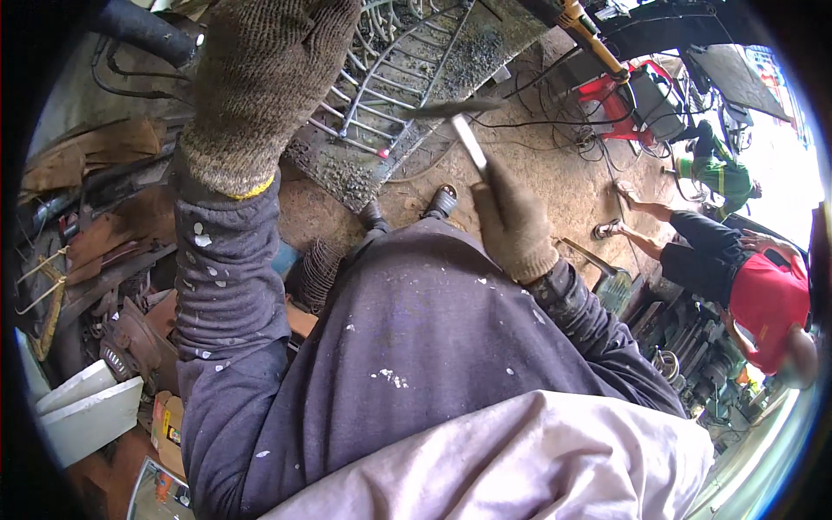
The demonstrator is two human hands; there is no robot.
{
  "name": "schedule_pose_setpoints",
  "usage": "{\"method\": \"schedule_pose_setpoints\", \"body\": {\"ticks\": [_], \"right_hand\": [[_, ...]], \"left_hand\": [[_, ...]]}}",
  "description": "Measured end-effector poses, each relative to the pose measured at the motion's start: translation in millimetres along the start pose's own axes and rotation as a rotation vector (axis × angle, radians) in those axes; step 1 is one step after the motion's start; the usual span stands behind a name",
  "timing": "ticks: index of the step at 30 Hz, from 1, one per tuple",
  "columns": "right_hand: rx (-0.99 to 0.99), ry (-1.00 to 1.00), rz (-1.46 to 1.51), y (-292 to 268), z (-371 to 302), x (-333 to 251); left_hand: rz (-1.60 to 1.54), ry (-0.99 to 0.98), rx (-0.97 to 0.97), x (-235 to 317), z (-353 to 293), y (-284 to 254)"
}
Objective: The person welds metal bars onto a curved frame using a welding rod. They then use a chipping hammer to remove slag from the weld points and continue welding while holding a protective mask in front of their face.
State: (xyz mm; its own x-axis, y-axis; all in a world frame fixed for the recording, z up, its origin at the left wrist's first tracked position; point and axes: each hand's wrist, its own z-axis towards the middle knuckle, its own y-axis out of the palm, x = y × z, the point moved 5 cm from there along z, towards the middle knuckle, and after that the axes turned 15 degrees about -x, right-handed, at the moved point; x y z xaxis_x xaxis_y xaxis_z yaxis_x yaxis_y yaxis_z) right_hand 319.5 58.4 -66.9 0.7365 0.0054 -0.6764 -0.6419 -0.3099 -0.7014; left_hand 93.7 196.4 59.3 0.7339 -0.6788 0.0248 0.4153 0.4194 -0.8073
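My left hand (264, 87), in a brown knitted glove with a yellow-edged cuff, is raised close in at the upper left. Its fingertips run out of the top of the picture, so its grip is not shown. My right hand (516, 221), gloved alike, is wrapped round the pale handle of a hammer (469, 143). The hammer's long, narrow dark head lies over the near right edge of a worktable (347, 182) covered in dark grit. On that table rests a metal framework (381, 87) of curved bars and many short rungs, beside my left glove.
Cables and a red plastic chair (614, 106) stand to the right. A person in a red shirt (767, 303) and another in green (724, 173) are beyond. A coiled spring (319, 276), white boards (91, 416) and scrap lie at left.
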Motion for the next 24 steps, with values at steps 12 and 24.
{"method": "schedule_pose_setpoints", "body": {"ticks": [12, 24], "right_hand": [[0.033, -0.096, -0.118, -2.1, 15.9, 5.3], [0.172, -0.020, 0.027, -19.0, 18.9, 4.1]], "left_hand": [[-0.466, 0.064, -0.071, -12.9, 13.6, 13.0], [-0.546, 0.013, -0.060, -7.1, 9.1, 13.2]]}}
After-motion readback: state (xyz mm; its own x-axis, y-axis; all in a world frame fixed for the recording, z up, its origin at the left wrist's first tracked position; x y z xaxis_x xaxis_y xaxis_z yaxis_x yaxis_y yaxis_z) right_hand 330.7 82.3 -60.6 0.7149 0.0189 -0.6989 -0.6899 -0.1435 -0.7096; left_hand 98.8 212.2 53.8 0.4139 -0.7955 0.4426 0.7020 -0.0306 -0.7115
